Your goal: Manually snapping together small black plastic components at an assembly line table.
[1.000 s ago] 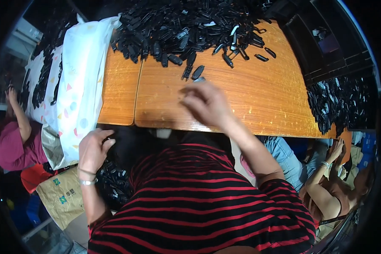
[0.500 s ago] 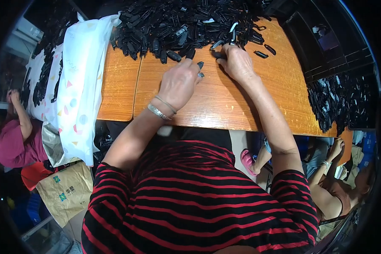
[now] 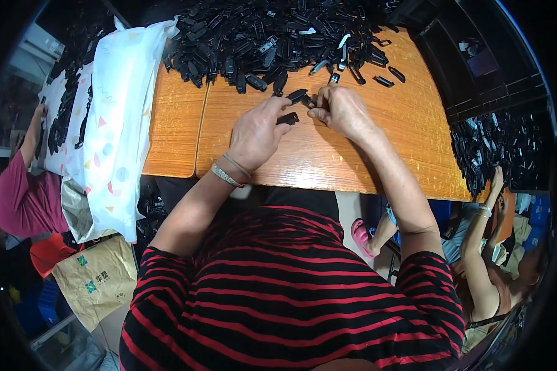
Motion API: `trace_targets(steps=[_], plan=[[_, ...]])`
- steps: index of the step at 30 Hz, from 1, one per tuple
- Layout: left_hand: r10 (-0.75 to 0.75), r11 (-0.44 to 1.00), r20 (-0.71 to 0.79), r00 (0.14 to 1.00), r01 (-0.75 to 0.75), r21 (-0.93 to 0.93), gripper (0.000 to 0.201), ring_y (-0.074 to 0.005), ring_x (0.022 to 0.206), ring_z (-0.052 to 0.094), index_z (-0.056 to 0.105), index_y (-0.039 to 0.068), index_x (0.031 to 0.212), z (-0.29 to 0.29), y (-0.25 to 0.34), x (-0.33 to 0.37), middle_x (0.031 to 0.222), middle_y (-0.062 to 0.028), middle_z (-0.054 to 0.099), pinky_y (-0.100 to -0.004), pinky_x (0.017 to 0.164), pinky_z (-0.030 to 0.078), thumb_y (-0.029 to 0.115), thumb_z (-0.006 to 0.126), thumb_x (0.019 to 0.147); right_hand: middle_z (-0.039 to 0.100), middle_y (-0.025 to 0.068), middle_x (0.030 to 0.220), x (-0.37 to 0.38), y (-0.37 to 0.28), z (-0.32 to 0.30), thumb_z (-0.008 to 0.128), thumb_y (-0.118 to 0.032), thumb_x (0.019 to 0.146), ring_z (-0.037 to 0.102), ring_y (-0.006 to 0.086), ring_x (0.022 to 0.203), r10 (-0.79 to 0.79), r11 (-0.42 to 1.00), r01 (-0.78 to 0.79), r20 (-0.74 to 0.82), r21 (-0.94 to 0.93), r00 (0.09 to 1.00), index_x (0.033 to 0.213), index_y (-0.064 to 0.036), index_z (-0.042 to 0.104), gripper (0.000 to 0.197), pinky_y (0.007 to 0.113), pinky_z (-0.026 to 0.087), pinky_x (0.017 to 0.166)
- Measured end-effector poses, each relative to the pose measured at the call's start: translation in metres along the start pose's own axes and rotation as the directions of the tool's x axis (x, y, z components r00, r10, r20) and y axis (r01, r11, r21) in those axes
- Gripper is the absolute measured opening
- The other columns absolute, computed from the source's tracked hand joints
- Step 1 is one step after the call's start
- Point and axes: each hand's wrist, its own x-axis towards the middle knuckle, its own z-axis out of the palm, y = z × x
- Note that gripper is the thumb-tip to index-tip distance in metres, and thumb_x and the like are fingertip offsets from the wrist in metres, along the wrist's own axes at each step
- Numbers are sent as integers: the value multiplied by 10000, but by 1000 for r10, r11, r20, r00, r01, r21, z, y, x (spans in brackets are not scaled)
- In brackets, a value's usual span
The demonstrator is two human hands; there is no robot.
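Observation:
My left hand, with bracelets on its wrist, is closed round small black plastic pieces. One long, rounded black piece sticks out past its fingertips, and a second dark piece shows by the thumb. Close by on the right, the fingers of my right hand pinch a small dark plastic piece against the tip of the left hand's piece. Another small piece with a pale end shows just above the right knuckles. Beyond both hands lies a large heap of similar black pieces.
Both hands are over the wooden table. A white patterned plastic sheet hangs at the left. Loose black pieces lie right of the heap, beside a dark rack. Co-workers' arms reach in at both sides.
My right hand has drawn back from the heap's edge with a piece. My left hand has turned slightly, bringing its pieces into view. Co-workers' arms have moved.

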Motion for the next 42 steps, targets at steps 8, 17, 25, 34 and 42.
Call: trace_targets(steps=[8,17,25,34,42], plan=[[-293,451,224,929,341,-825,279,-30,748,554,593,-23,1155,-12,-8,-7,888,-13,629,-181,653,458,88,658,908,651,64,832,-1,-14,-23,679,-62,863,629,119,699,1,909,13,-33,416,999,1098,-10,621,248,267,514,606],[-318,315,141,938,244,-917,311,-44,734,569,593,-11,1195,-24,4,-14,879,1,645,-167,637,444,106,657,913,682,71,944,-43,-71,28,672,33,864,666,107,822,202,463,178,-299,868,933,1138,26,611,280,227,543,742],[-285,425,55,957,178,-887,288,-41,698,593,595,-27,1187,-29,5,-19,887,-25,667,-186,638,472,62,640,917,669,54,988,-46,-85,30,691,10,860,644,90,841,120,583,309,-456,752,882,1104,6,634,251,215,524,754],[-215,482,-26,976,83,-872,267,-53,704,608,602,-48,1180,-28,5,-22,1008,-66,636,-188,633,490,18,614,922,637,57,948,-40,-82,33,725,8,816,641,104,834,14,742,332,-508,583,861,1028,2,662,221,223,533,668],[-156,632,-221,963,-74,-771,293,-14,698,513,623,-38,1195,-13,7,-30,1009,-27,559,-148,603,438,2,620,904,627,96,939,-42,-86,48,729,29,781,636,145,783,-62,796,419,-631,436,774,1010,7,656,241,222,531,611]])
